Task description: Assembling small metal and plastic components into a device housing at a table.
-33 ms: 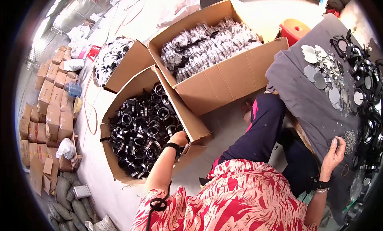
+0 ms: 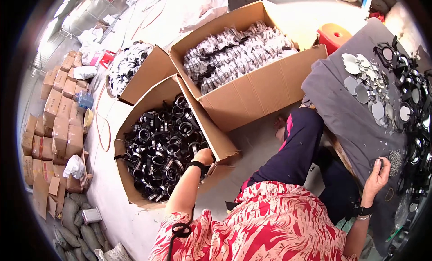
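Note:
My left hand (image 2: 204, 156) reaches over the right wall of an open cardboard box (image 2: 127, 189). Black ring-shaped parts with shiny metal rims (image 2: 173, 146) fill that box. The fingers of this hand point down among the rings, and I cannot see what they touch. Over the grey cloth (image 2: 335, 96) at the right, my right hand (image 2: 377, 177) is raised with thumb and fingertips close together. Whatever lies between them is too small to name. Beside it sits a small heap of tiny metal pieces (image 2: 394, 162).
Round mirror-like discs (image 2: 378, 108) and black ring parts (image 2: 414, 96) cover the cloth's far side. A large carton (image 2: 256, 92) holds plastic-wrapped parts; another box (image 2: 150, 76) stands left of it. A red-orange stool (image 2: 334, 35) is behind. Stacked cartons (image 2: 60, 130) line the far left.

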The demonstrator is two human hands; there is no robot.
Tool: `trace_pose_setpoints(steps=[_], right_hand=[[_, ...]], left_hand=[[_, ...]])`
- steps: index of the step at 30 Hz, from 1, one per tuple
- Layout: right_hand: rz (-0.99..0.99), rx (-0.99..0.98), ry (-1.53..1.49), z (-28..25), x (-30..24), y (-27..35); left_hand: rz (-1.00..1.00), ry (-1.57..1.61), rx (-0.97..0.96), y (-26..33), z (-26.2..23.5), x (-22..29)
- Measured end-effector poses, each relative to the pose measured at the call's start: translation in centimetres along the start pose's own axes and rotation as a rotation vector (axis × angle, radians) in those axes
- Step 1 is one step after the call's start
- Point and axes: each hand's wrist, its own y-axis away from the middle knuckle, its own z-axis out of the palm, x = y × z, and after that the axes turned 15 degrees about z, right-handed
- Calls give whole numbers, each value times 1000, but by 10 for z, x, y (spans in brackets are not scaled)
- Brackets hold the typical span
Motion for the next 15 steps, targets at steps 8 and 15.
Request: trace_pose_setpoints(steps=[8, 15], right_hand=[[20, -46, -20, -5, -3, -3], [-37, 76, 21, -14, -19, -4]], left_hand=[[-478, 336, 279, 24, -41, -41], [-506, 754, 328, -24, 2, -12]])
